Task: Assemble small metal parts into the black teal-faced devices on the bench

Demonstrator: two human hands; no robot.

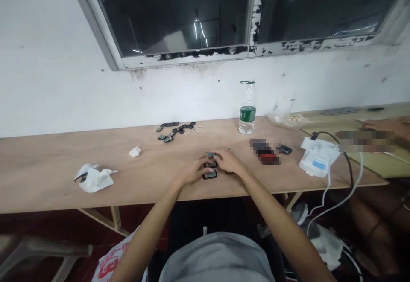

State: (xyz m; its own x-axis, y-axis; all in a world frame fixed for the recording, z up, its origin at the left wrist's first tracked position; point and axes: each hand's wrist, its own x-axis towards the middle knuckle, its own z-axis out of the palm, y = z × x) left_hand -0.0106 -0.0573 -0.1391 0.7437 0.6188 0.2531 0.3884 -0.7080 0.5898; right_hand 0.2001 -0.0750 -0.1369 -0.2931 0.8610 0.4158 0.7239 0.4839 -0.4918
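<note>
Three small flat rectangular pieces with black rims and grey-green faces lie in a short column between my hands; the lowest piece [210, 174] is the plainest to see. My left hand [191, 172] rests at their left side, its thumb and forefinger apart and touching the lower pieces. From the right, my right hand [228, 161] reaches over the top piece [209, 155], with thumb and forefinger closed at its edge. Part of a dark thing shows under the right palm, too covered to name.
Similar pieces [169, 137] and small white bits [192, 131] lie farther back. Crumpled tissues [96, 178] are at left. A water bottle [247, 115], a pixelated item [265, 152] and a white device [318, 158] with cables stand right. Another person's hand [384, 126] is far right.
</note>
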